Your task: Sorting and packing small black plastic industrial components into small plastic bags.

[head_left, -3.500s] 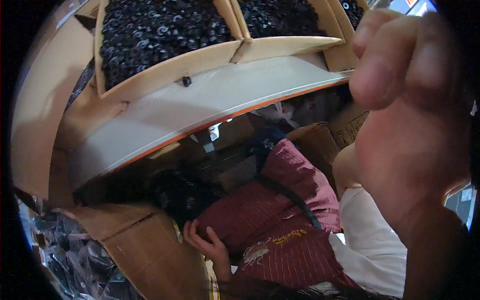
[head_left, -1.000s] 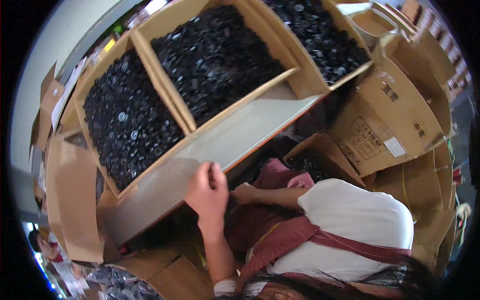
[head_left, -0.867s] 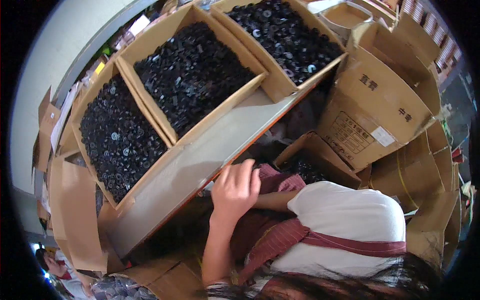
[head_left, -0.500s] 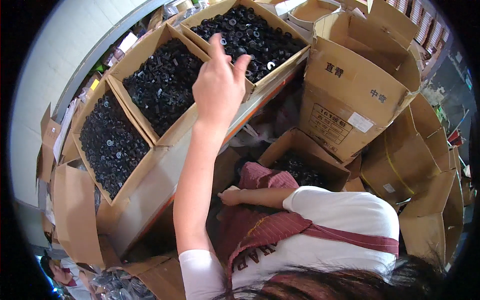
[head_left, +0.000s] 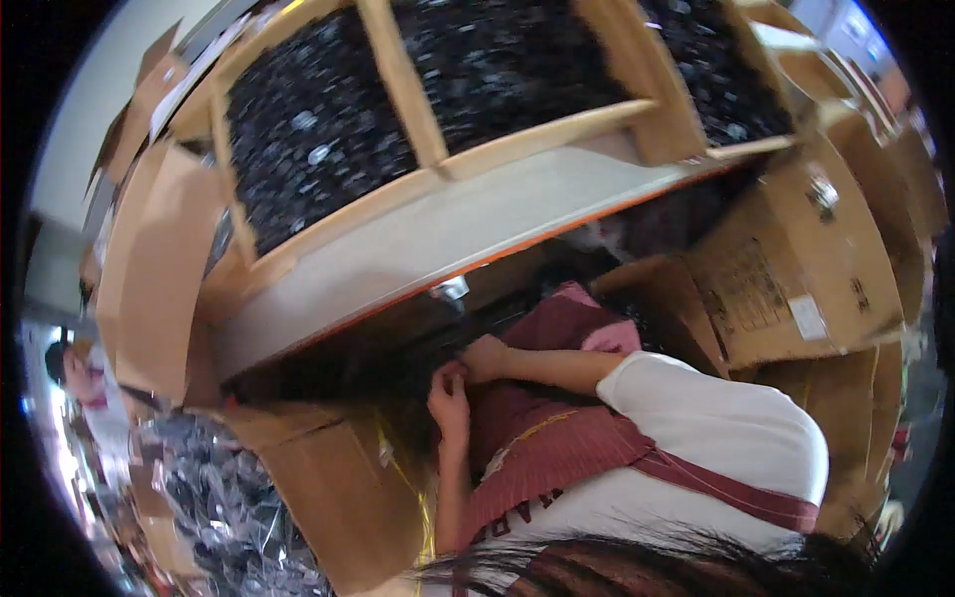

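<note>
My left hand (head_left: 450, 400) and my right hand (head_left: 483, 359) meet in front of the maroon apron (head_left: 557, 453), below the shelf edge. The fingers of both are bent together in a pinch. Anything between them is too small or too hidden to name. Above and beyond the hands, cardboard boxes of small black parts stand on a pale shelf (head_left: 398, 234): a left box (head_left: 343, 217), a middle box (head_left: 557, 129) and a right box (head_left: 751, 147). Motion blurs the parts inside. Just past my hands, under the shelf, is a small shiny silver thing (head_left: 453, 289).
A tall open carton (head_left: 796, 264) stands at the right, with a lower box (head_left: 667, 289) beside it. At lower left, an open carton (head_left: 343, 497) adjoins a heap of clear-bagged dark parts (head_left: 234, 512). Another person (head_left: 99, 393) is at the far left. The shelf has an orange edge (head_left: 398, 294).
My left hand has come down from over the boxes to my right hand at the apron. The view has turned left, so the boxes now sit higher and further right.
</note>
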### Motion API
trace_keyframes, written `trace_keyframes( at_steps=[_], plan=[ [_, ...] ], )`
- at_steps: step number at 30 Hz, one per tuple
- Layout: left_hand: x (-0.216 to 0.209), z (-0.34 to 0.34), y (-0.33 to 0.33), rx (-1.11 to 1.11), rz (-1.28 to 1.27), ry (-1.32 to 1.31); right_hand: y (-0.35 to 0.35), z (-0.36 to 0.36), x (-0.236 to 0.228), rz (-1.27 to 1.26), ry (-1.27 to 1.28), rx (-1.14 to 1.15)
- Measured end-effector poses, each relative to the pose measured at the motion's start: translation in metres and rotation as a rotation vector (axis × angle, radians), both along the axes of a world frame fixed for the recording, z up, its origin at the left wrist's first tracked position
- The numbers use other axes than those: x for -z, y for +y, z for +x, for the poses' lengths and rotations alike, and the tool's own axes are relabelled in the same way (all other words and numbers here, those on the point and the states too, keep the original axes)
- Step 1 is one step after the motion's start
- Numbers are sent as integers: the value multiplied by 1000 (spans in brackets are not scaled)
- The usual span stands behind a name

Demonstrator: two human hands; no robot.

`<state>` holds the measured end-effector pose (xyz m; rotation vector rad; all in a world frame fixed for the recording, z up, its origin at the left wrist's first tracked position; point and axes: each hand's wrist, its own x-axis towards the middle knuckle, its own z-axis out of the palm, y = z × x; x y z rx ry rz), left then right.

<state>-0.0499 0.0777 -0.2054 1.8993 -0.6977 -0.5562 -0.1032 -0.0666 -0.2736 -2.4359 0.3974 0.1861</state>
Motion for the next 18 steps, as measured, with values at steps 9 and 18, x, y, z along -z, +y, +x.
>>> trace_keyframes(
  at_steps=[9,18],
  plan=[
    [-2,-17,129,-162,545,-33,-3,9,-10,-94,91,-56],
    [11,-16,179,-53,592,172,-13,23,18,-178,140,-56]
  ],
)
